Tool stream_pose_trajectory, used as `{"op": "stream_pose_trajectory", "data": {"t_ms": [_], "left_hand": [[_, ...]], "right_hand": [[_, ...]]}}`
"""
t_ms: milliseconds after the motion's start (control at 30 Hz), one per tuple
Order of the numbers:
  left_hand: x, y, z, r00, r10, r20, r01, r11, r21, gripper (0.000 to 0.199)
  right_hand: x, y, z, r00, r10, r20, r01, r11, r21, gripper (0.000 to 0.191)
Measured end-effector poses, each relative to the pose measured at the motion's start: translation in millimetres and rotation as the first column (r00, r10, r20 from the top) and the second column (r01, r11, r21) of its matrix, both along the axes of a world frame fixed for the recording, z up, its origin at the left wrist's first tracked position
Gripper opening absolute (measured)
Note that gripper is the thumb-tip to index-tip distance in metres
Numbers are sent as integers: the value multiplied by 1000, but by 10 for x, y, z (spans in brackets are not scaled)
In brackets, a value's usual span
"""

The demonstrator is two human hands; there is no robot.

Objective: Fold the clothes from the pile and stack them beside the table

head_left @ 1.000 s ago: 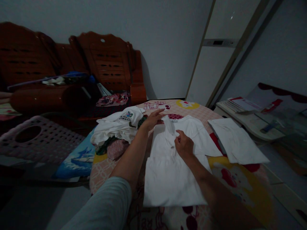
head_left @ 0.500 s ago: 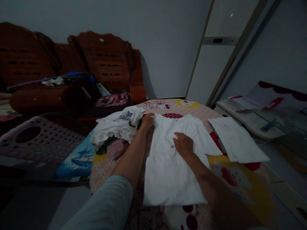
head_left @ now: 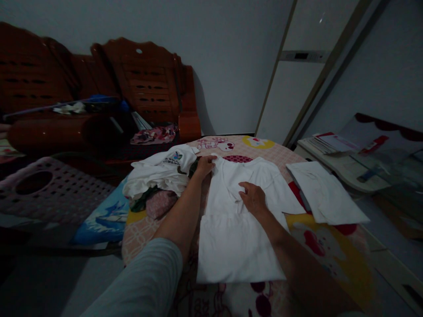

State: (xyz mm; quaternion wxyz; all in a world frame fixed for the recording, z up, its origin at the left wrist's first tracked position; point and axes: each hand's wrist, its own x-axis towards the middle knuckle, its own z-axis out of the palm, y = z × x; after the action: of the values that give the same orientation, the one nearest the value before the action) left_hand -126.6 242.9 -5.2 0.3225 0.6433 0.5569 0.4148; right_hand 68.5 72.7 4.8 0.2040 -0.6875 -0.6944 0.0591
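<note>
A white T-shirt (head_left: 239, 246) lies on the round table with its lower part folded up and its neckline toward the far edge. At its far left shoulder, my left hand (head_left: 206, 166) is closed on the fabric. My right hand (head_left: 254, 198) rests over the middle of the shirt, fingers bent, with thumb and forefinger slightly apart near a folded-in sleeve. Left of my left forearm is a heap of clothes with a printed white shirt (head_left: 161, 169) on top and a pinkish bundle (head_left: 161, 204) in front. A folded white garment (head_left: 325, 193) sits to the right.
A patterned cloth (head_left: 330, 251) covers the table. Carved wooden seats (head_left: 142, 83) stand behind at the left, near a woven plastic basket (head_left: 62, 189). To the right are a side cabinet with papers (head_left: 337, 143) and a tall pale appliance (head_left: 297, 88).
My left hand has shifted very slightly to the right along the shirt's shoulder. The right hand stays almost in place, and the view has tilted a little.
</note>
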Motion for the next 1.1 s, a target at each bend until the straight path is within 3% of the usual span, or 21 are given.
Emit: {"op": "stream_pose_trajectory", "data": {"t_ms": [100,233,367,433,533,633,733,900,1100], "left_hand": [[21,-22,4,981,-25,-191,47,992,113,58],[43,-78,-45,891,-9,-453,67,992,112,59],[130,-154,45,891,61,-451,53,970,235,54],[249,-214,154,896,-44,-442,175,950,260,44],[515,-344,270,820,-300,-487,438,877,198,36],[758,-483,235,695,-430,-577,601,787,137,38],[856,-560,122,586,-477,-656,687,721,90,41],[811,-543,82,514,-505,-694,752,654,81,60],[828,-567,169,401,-464,-790,752,659,-6,46]], "right_hand": [[7,0,-29,1000,28,10,-28,999,35,35],[1,-35,-49,992,54,114,-58,998,32,29],[9,-38,-27,990,59,127,-60,998,0,30],[9,-30,-15,992,45,115,-44,999,-17,30],[1,-32,-1,994,29,108,-26,999,-26,27],[11,-53,47,991,58,117,-55,998,-30,27],[74,-63,150,986,132,98,-122,987,-103,25],[210,-91,268,967,252,31,-245,959,-146,36],[103,-216,191,922,249,296,-228,968,-103,31]]}}
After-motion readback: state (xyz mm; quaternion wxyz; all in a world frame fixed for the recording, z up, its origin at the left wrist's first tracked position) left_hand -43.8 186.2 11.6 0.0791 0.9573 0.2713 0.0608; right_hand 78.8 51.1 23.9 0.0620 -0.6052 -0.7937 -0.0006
